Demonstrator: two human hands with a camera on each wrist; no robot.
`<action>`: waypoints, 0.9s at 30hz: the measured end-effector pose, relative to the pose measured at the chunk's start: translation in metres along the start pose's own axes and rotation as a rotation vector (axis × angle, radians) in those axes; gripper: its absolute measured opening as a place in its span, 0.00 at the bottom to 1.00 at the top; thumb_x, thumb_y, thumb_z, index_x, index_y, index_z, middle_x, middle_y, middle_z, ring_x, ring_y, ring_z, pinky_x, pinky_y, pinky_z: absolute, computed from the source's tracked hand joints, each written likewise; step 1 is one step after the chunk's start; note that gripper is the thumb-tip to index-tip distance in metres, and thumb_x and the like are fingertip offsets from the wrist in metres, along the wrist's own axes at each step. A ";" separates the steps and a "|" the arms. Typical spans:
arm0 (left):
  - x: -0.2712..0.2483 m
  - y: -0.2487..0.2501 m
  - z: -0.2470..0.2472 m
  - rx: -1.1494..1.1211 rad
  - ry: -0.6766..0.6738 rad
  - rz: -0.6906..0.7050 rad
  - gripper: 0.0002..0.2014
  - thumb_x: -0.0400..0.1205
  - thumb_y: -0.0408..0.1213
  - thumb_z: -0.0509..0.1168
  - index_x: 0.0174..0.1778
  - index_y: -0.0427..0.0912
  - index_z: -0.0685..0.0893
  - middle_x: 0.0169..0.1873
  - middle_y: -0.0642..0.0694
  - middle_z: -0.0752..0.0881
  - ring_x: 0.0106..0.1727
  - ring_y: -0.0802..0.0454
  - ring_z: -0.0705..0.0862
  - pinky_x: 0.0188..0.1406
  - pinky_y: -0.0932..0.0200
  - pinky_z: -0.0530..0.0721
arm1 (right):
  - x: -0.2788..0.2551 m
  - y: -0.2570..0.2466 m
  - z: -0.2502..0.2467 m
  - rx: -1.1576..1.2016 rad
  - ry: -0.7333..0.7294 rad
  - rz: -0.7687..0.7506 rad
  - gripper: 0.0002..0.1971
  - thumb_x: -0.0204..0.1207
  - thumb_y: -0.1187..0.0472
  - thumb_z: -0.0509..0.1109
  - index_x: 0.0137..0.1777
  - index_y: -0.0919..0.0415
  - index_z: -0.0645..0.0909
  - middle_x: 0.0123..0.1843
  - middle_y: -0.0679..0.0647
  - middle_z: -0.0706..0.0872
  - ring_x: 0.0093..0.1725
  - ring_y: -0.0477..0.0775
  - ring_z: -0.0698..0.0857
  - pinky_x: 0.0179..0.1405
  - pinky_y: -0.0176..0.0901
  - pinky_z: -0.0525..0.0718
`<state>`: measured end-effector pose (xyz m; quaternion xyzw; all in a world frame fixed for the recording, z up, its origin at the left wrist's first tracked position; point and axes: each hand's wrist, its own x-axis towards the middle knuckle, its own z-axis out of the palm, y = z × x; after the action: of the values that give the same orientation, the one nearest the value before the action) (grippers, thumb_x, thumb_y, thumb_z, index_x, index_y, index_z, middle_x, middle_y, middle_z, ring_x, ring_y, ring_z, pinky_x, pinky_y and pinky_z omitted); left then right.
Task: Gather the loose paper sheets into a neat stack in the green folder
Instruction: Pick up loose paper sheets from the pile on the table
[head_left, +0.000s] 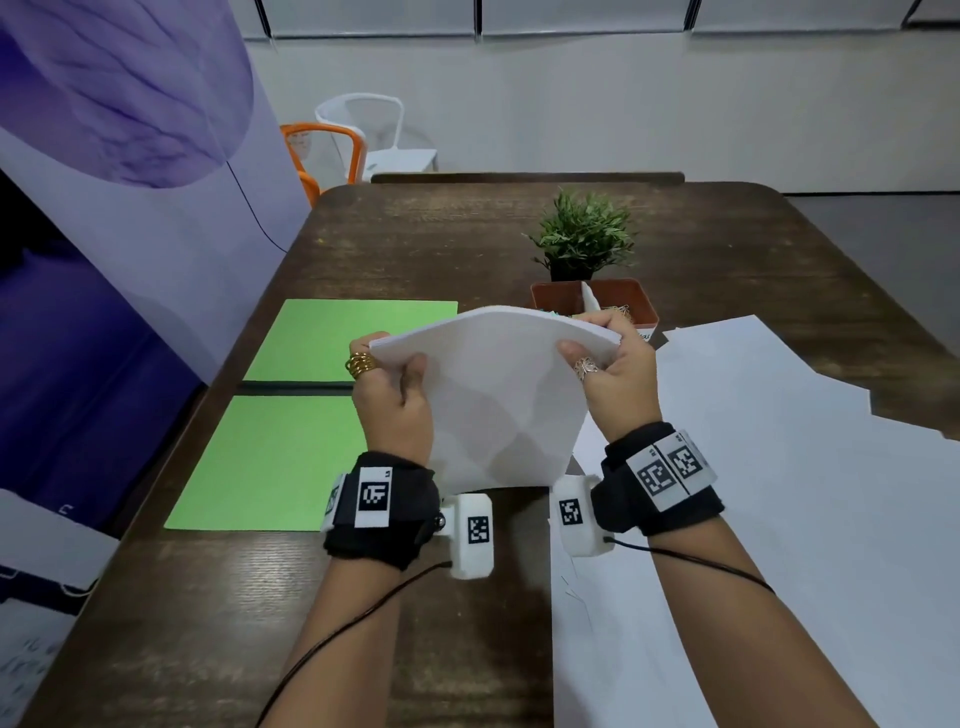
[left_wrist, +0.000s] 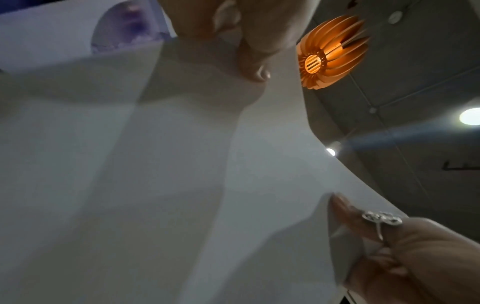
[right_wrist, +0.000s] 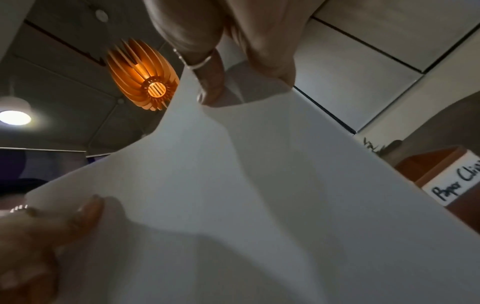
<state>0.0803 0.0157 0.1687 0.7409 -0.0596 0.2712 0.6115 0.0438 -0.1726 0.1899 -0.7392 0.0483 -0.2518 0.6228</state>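
Loose paper sheets (head_left: 779, 467) spread over the right half of the brown table (head_left: 415, 234), overlapping. Green folder (head_left: 311, 395) lying open and flat on the left side, apart from them. Gathered stack of sheets (head_left: 498, 400) held upright above the table between folder and loose sheets, top edge bowed. Left hand (head_left: 392, 400) gripping its left edge, right hand (head_left: 613, 384) pinching its right edge. Behind: potted plant (head_left: 582, 239), brown tray (head_left: 628, 301).

A dark wooden table (head_left: 467, 228) is shown at centre; an orange chair (head_left: 324, 150) and a white chair (head_left: 374, 127) at upper left; an orange slatted pendant lamp (left_wrist: 330, 51) overhead.
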 end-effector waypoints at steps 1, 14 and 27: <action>0.002 0.003 0.003 0.022 0.037 0.020 0.13 0.76 0.31 0.62 0.54 0.29 0.72 0.41 0.47 0.79 0.44 0.50 0.78 0.44 0.73 0.74 | 0.001 -0.002 0.002 -0.011 0.020 -0.026 0.15 0.74 0.70 0.72 0.43 0.46 0.77 0.45 0.46 0.84 0.47 0.47 0.83 0.47 0.40 0.84; -0.028 -0.014 0.005 0.190 0.095 -0.003 0.16 0.81 0.24 0.59 0.63 0.24 0.68 0.54 0.25 0.80 0.53 0.33 0.84 0.50 0.68 0.72 | -0.024 0.009 0.019 -0.090 -0.033 0.012 0.25 0.75 0.70 0.69 0.56 0.39 0.64 0.55 0.48 0.78 0.56 0.46 0.79 0.53 0.37 0.81; -0.060 -0.088 -0.004 0.400 -0.149 -0.437 0.21 0.82 0.26 0.60 0.70 0.22 0.64 0.57 0.24 0.81 0.57 0.31 0.82 0.54 0.49 0.78 | -0.050 0.106 0.020 -0.362 -0.259 0.497 0.26 0.79 0.74 0.59 0.76 0.61 0.60 0.70 0.61 0.77 0.71 0.63 0.75 0.71 0.48 0.71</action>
<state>0.0648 0.0263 0.0640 0.8598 0.1112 0.0846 0.4912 0.0348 -0.1587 0.0720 -0.8295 0.1913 0.0165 0.5245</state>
